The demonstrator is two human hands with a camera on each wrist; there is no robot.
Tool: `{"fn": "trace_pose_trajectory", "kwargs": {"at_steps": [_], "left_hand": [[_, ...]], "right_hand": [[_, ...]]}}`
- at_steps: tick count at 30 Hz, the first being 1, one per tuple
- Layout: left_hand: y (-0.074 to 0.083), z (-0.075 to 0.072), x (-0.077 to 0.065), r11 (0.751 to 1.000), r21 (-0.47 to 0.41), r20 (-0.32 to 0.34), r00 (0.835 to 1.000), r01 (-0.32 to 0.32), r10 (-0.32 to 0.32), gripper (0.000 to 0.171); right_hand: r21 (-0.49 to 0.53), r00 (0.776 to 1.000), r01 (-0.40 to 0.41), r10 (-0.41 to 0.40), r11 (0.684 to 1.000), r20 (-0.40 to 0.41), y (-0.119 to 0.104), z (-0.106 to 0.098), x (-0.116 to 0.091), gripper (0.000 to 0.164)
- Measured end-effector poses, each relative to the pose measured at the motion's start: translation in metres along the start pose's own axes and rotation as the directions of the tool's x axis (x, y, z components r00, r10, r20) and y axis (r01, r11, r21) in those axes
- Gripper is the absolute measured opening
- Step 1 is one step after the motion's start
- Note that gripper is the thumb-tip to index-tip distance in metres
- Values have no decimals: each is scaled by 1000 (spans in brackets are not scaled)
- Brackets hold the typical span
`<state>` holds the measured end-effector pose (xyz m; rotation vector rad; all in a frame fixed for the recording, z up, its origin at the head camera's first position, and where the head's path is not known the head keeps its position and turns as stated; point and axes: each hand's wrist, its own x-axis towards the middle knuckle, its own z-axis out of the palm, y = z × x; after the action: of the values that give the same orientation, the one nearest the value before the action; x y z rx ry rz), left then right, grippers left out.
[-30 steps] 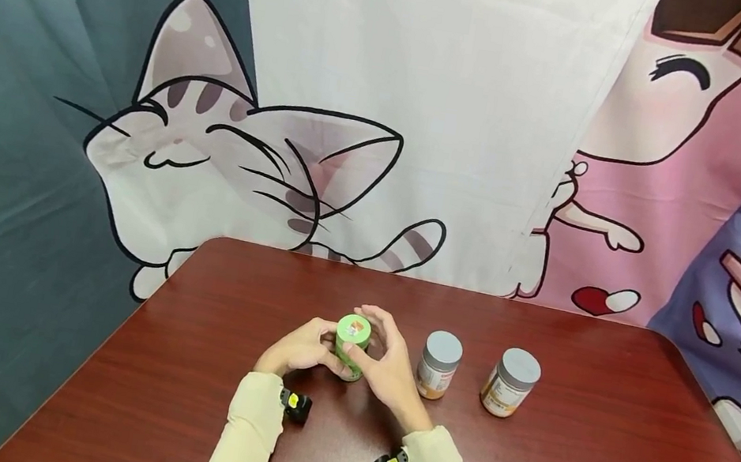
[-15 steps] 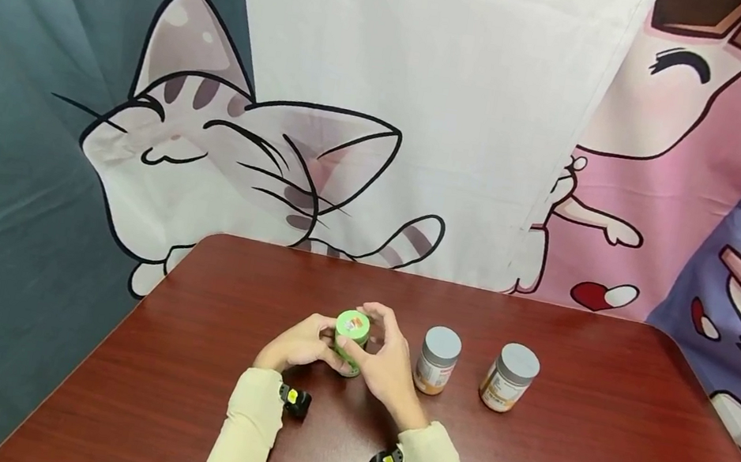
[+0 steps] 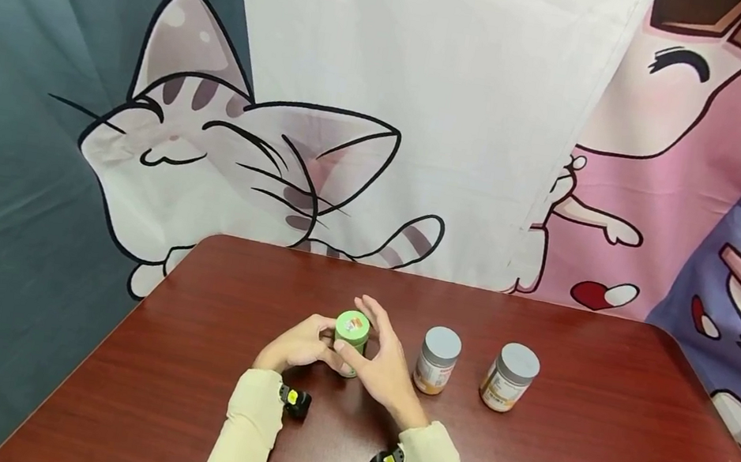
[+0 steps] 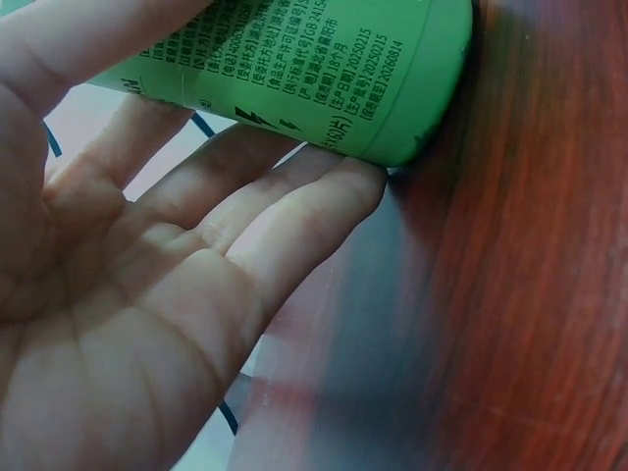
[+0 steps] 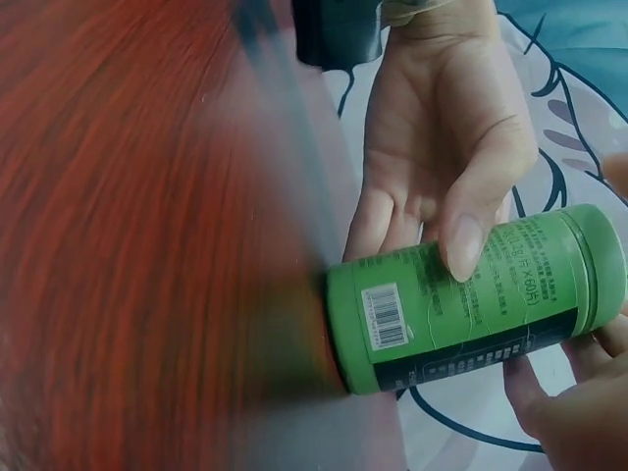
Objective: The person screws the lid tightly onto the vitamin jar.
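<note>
A green bottle [image 3: 352,338] with a lighter green lid stands upright on the table in front of me. Its printed label and barcode show in the right wrist view. My left hand [image 3: 301,346] grips the bottle's body low from the left, the thumb [image 5: 466,243] pressed on the label and the other fingers behind it. Around the lid [image 5: 595,265], my right hand [image 3: 385,361] is spread from the right. Its thumb overlaps the bottle's front in the head view, while its fingers reach past the far side, fairly straight and loose.
To the right of my hands stand two white jars with grey lids, one nearer [image 3: 437,361] and one farther [image 3: 510,378]. All stand on a reddish-brown wooden table [image 3: 174,393]. A cartoon-printed cloth [image 3: 473,119] hangs behind its far edge.
My right hand's fingers have straightened and spread away from the lid, the index finger lifting up and back. My left hand and the bottle have stayed in place.
</note>
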<state>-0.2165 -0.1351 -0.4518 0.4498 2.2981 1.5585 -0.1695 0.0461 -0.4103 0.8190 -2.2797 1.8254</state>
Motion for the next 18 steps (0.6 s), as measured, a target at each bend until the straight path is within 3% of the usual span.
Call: {"fn": "trace_pose_trajectory", "kwargs": {"at_steps": [5, 9, 13, 18], "left_hand": [[14, 0, -7, 999, -44, 27, 1000, 9, -8, 42], [28, 0, -14, 999, -46, 30, 1000, -2, 3, 40], [30, 1, -15, 999, -37, 25, 1000, -2, 3, 39], [29, 1, -15, 999, -43, 25, 1000, 9, -8, 39]], "right_hand": [[51, 999, 47, -47, 998, 5, 11, 2, 1, 61], [59, 1000, 27, -27, 998, -7, 27, 4, 3, 57], [70, 999, -11, 14, 997, -29, 38, 5, 4, 55], [39, 996, -43, 46, 998, -73, 33, 6, 3, 54]]}}
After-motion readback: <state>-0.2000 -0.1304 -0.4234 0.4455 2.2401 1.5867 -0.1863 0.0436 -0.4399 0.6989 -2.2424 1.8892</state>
